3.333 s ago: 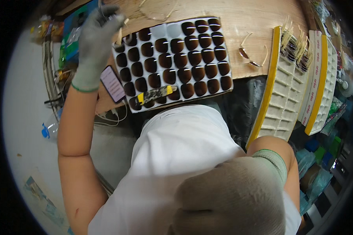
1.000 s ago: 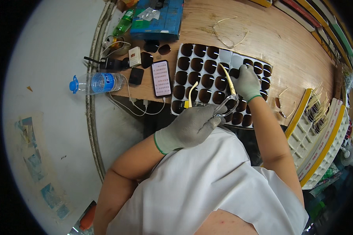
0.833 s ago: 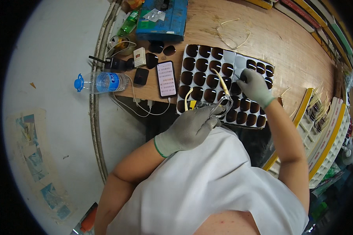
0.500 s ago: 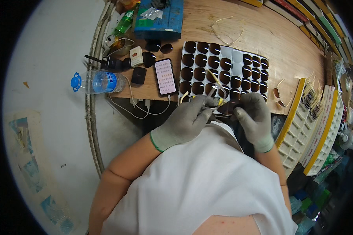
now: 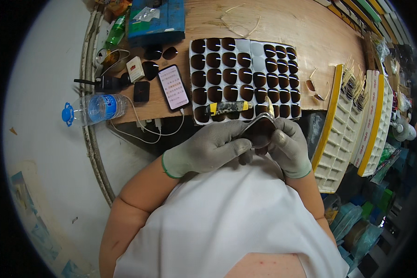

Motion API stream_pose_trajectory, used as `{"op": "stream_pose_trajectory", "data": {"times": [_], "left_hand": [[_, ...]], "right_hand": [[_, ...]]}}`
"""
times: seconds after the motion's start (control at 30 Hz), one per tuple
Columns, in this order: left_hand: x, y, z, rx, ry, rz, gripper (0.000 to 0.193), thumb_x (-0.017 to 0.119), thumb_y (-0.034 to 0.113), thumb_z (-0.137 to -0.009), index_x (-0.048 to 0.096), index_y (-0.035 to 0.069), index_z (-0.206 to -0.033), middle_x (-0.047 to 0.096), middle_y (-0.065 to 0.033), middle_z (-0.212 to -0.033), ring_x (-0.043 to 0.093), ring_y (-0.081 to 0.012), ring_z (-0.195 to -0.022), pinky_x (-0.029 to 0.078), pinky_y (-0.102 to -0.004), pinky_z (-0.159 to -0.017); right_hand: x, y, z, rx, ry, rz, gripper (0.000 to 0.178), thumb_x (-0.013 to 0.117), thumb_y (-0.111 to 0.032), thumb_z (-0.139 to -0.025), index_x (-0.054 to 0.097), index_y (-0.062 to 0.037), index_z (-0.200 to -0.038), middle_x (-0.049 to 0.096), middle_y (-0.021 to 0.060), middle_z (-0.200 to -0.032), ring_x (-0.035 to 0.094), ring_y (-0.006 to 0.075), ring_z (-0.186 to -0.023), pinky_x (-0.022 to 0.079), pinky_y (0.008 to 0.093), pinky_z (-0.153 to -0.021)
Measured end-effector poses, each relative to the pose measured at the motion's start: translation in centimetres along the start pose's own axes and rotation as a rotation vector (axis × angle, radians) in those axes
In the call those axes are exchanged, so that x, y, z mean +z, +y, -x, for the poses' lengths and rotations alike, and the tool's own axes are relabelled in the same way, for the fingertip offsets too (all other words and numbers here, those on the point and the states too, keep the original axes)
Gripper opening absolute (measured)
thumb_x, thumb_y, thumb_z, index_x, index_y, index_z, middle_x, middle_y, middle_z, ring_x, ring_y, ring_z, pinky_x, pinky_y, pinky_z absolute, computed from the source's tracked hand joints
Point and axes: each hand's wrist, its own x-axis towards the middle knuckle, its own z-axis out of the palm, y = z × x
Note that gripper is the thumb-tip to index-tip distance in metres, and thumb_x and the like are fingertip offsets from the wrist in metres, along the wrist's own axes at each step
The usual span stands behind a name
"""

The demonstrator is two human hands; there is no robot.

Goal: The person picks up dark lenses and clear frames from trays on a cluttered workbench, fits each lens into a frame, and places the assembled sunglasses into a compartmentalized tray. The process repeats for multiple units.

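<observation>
My left hand (image 5: 213, 147), in a grey glove, is closed on one side of a pair of sunglasses (image 5: 259, 131) with a thin rim and a dark brown lens. My right hand (image 5: 289, 146), gloved alike, pinches the other side, its thumb by the lens. One pale temple arm points up between the hands; my fingers hide part of the frame. Just beyond them lies a white tray (image 5: 257, 51) with rows of dark brown lenses (image 5: 229, 74). A yellow-and-black handled tool (image 5: 229, 108) rests across the tray's near rows; its kind is unclear.
Left of the tray are a phone (image 5: 175, 88) on a cable, a small box (image 5: 135, 69), loose dark lenses (image 5: 170, 53) and a water bottle (image 5: 97, 110). A blue metal box (image 5: 156, 23) stands behind. To the right, yellow-edged trays (image 5: 340, 134) hold glasses frames; another frame (image 5: 317, 88) lies nearby.
My right hand has come in to the sunglasses, which sit lower between both hands, a dark lens now plainly visible. The yellow-and-black tool is now uncovered. The whole view has shifted.
</observation>
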Motion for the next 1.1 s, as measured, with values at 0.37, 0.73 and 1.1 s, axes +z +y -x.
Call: {"op": "stream_pose_trajectory", "data": {"times": [0.37, 0.73, 1.1], "left_hand": [[4.1, 3.6, -5.0, -0.052, 0.047, -0.121, 0.031, 0.052, 0.023, -0.104, 0.06, -0.005, -0.118, 0.07, -0.0085, -0.09, 0.067, -0.0137, -0.081, 0.055, -0.0267, -0.071], [9.1, 3.7, -10.5, 0.011, 0.283, -0.52, 0.028, 0.047, 0.018, -0.106, 0.064, -0.004, -0.113, 0.069, -0.0065, -0.076, 0.066, -0.012, -0.068, 0.053, -0.0271, -0.064], [7.0, 2.2, -6.8, -0.005, 0.38, -0.327, 0.023, 0.052, 0.019, -0.105, 0.063, -0.001, -0.101, 0.067, -0.0058, -0.074, 0.064, -0.0108, -0.065, 0.053, -0.0266, -0.061]], "right_hand": [[-5.5, -4.9, 0.3, 0.03, -0.105, 0.09, 0.025, 0.07, -0.019, -0.095, 0.066, 0.0054, -0.098, 0.068, 0.0102, -0.091, 0.066, 0.0171, -0.082, 0.055, 0.0319, -0.078], [-12.0, -9.3, 0.3, 0.147, -0.132, 0.315, 0.022, 0.067, -0.018, -0.097, 0.067, 0.0047, -0.098, 0.066, 0.0062, -0.09, 0.06, 0.0118, -0.08, 0.052, 0.028, -0.074], [-6.9, -5.2, -0.4, 0.086, -0.079, 0.234, 0.024, 0.058, -0.017, -0.101, 0.065, 0.0052, -0.105, 0.065, 0.0065, -0.087, 0.059, 0.0113, -0.075, 0.049, 0.0258, -0.07]]}}
